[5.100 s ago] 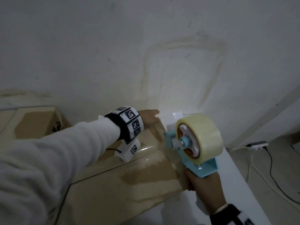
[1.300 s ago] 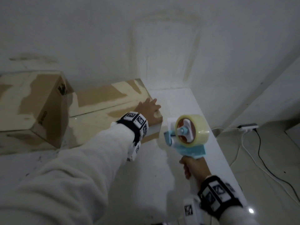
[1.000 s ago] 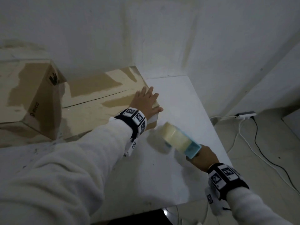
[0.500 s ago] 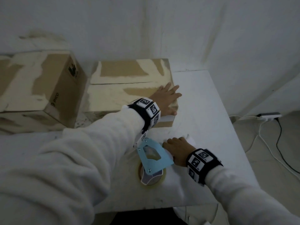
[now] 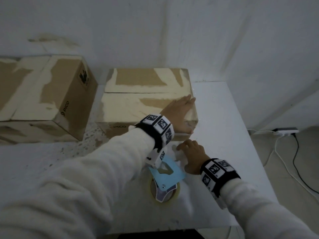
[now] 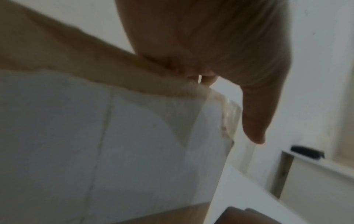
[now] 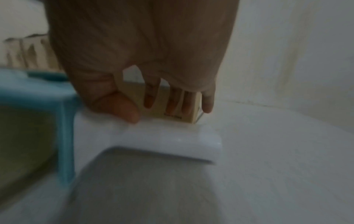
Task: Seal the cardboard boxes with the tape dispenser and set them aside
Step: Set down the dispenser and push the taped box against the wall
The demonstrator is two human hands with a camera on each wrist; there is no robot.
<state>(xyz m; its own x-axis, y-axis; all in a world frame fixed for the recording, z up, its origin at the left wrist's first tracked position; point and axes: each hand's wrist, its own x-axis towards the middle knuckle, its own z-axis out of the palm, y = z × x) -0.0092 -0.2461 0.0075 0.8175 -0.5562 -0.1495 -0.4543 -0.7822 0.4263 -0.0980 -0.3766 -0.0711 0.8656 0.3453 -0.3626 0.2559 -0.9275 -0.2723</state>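
Right now the white table (image 5: 224, 107) carries two cardboard boxes against the wall: a big box (image 5: 48, 94) on my left and a low box (image 5: 146, 99) straight ahead, its long axis running left to right across me. That low box is the one I am dealing with, and its top seam shows as a dark line along that same axis. My left hand (image 5: 179, 114) lies flat on its near right corner, fingers straight and spread toward the right edge, pressing down, not gripping. My right hand (image 5: 191, 156) is just below that corner, on the table in front of the box, fingers loosely bent and pointing at the box's front face; the right wrist view shows them held clear of the white handle, the thumb touching it at most, so I judge that hand to be holding nothing. The dispenser (image 5: 165, 181) lies on its side on the table just beside my right wrist, on its left, nearer to me than the box, blue frame up and tape roll toward me. For setting the box aside, both hands sit at its right end, so the free travel is leftward along its length. Printed on the big box's side I read "PICO"; the low box's front carries similar letters, partly hidden by my sleeve.
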